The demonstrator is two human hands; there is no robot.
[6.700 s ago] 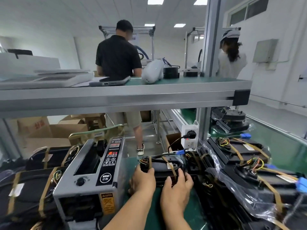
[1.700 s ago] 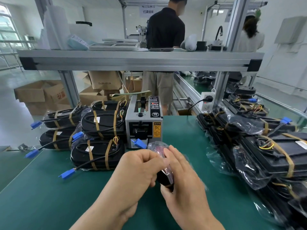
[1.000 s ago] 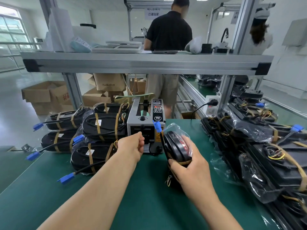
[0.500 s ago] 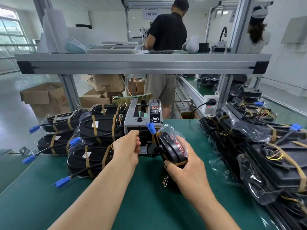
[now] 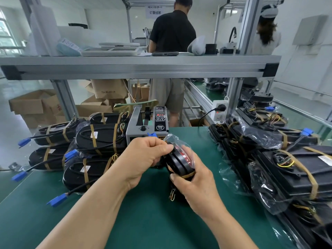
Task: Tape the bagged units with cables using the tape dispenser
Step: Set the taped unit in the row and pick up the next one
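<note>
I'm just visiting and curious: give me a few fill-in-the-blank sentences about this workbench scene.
The left hand and right hand grip one bagged unit over a ____ mat. The tape dispenser stands ____ that unit. Loose ____ connectors stick out from the taped units at left.
Missing: green; behind; blue.

I get bright, even light, daylight from the tall glass window (image 5: pixel 7 35), glare on crinkled clear plastic bags (image 5: pixel 258 137), and bowed edges.
</note>
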